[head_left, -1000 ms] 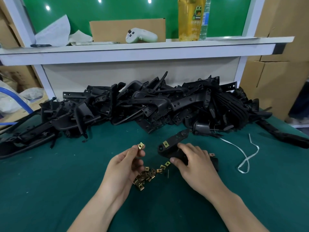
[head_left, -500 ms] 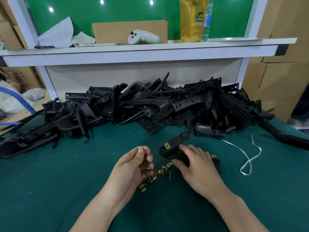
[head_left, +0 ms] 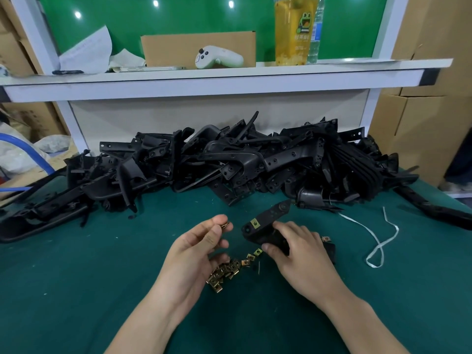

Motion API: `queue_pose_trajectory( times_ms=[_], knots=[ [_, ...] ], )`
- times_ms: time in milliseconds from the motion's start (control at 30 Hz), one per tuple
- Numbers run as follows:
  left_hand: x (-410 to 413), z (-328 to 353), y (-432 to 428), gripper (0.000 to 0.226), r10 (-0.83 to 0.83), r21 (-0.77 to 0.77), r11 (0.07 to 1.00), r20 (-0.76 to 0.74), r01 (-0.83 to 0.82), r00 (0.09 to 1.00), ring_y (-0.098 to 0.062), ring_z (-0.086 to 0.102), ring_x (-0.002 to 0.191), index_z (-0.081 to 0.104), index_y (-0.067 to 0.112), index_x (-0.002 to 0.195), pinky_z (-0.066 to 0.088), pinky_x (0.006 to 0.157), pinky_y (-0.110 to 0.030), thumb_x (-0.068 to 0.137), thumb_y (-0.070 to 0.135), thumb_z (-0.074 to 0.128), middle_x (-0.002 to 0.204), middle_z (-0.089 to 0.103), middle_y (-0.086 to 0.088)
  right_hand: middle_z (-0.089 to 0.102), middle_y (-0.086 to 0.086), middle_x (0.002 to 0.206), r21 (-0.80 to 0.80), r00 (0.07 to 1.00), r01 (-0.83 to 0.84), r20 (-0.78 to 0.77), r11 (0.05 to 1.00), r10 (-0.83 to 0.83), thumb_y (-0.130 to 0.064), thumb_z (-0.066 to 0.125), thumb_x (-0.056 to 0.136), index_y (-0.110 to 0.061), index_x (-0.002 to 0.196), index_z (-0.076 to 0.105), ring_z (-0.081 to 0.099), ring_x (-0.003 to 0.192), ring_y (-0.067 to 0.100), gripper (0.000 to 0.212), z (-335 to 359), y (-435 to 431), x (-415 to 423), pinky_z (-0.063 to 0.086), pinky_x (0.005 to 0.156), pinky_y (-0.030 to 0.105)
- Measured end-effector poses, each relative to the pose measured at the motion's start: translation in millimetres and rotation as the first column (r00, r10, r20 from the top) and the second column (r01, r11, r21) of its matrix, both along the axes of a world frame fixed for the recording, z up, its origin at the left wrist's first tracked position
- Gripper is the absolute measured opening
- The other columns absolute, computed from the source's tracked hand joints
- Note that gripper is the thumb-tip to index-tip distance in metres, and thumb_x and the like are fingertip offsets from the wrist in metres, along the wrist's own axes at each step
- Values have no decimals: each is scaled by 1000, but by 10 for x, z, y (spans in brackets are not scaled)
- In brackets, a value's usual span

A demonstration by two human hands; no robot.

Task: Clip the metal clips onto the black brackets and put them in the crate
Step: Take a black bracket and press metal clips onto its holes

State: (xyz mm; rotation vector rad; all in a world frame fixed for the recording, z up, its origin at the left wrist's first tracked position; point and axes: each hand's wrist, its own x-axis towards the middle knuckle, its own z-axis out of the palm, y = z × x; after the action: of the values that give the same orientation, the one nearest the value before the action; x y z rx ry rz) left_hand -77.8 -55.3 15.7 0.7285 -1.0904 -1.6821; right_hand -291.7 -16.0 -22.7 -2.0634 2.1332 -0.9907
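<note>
Matte black, holed along its length: long black plastic bracket (head_left: 277,213), gripped mid-length by the curled fingers of the right hand (head_left: 298,254). One square brass metal clip (head_left: 255,223) is seated just beyond those fingertips. Left hand (head_left: 199,249) pinches a small brass clip (head_left: 224,226) between thumb and forefinger; it's mostly covered, shape unclear. Heap of loose brass clips (head_left: 227,270) below the left fingers. Bracket's near end is hidden under the right palm; can't tell if it touches the green felt table (head_left: 76,290).

A white shelf (head_left: 219,80) fronts a green wall panel (head_left: 178,19).
</note>
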Motion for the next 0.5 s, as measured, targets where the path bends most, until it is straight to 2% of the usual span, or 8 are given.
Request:
queue_pose_trajectory(
  times_ms=[167,300,500],
  knots=[
    [-3,13,-3,22,-4,13,1000,-22,4,1000,-8,63,72,80,19,99,54,63,-25,87,19,63,103,74,-3,54,-17,125,-4,1000,-3,-1,1000,3,-52,52,98,-27,139,49,44,110,8,48,-7,-10,-3,24,93,25],
    [1,45,-5,20,-67,88,993,-134,79,989,-10,61,69,79,22,87,54,62,-26,87,15,61,95,70,-2,53,-20,121,-17,1000,-6,4,1000,6,-53,52,97,-28,139,50,41,106,6,48,-21,-13,-6,22,90,24],
    [20,66,-2,16,-124,170,970,-265,173,956,-11,61,69,77,21,87,54,61,-27,88,15,63,91,67,1,50,-23,115,-21,1000,-2,-6,1000,1,-53,52,97,-28,137,51,42,104,5,47,-27,-22,-6,21,88,24]
  ],
)
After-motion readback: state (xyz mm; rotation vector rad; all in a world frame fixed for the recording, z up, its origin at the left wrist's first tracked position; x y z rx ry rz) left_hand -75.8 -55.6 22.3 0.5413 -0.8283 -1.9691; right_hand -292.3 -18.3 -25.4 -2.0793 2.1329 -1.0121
